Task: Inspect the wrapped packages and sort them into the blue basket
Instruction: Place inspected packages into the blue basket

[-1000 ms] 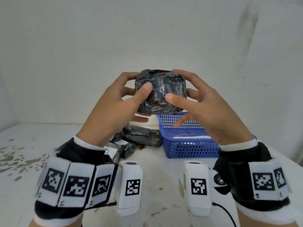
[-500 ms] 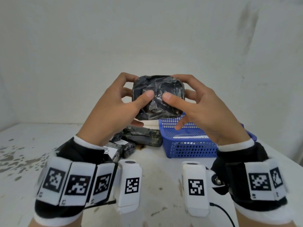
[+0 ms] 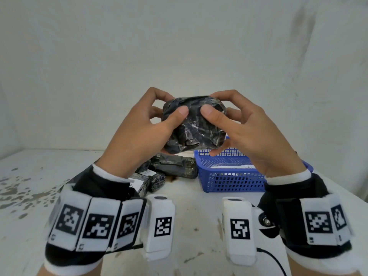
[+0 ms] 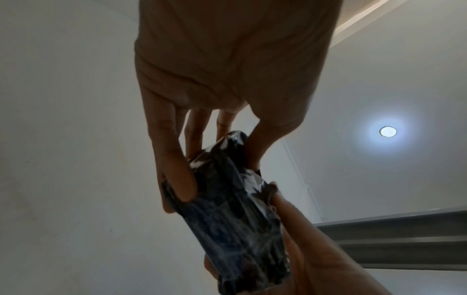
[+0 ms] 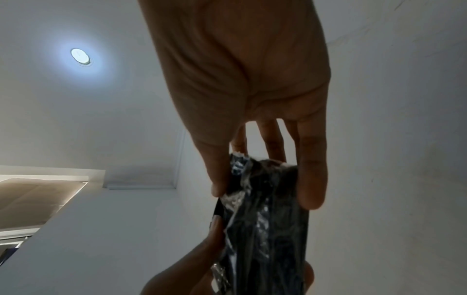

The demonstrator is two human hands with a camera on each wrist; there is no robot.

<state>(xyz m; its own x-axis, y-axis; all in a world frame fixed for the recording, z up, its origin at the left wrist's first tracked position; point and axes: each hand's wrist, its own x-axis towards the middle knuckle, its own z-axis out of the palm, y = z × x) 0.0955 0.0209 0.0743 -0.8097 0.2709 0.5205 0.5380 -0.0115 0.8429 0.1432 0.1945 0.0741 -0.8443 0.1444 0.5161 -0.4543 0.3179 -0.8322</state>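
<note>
Head view shows my left hand and right hand both clamped on one black package, held above the bench for inspection; several more packages wait beside the blue basket (something white inside), so I judge most sorting remains.

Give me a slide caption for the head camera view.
Both hands hold a black wrapped package above the blue basket during inspection.

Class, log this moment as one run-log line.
phase: inspecting | left hand and right hand: hold black wrapped package in the air | blue basket: on table | other packages: beside basket
</note>
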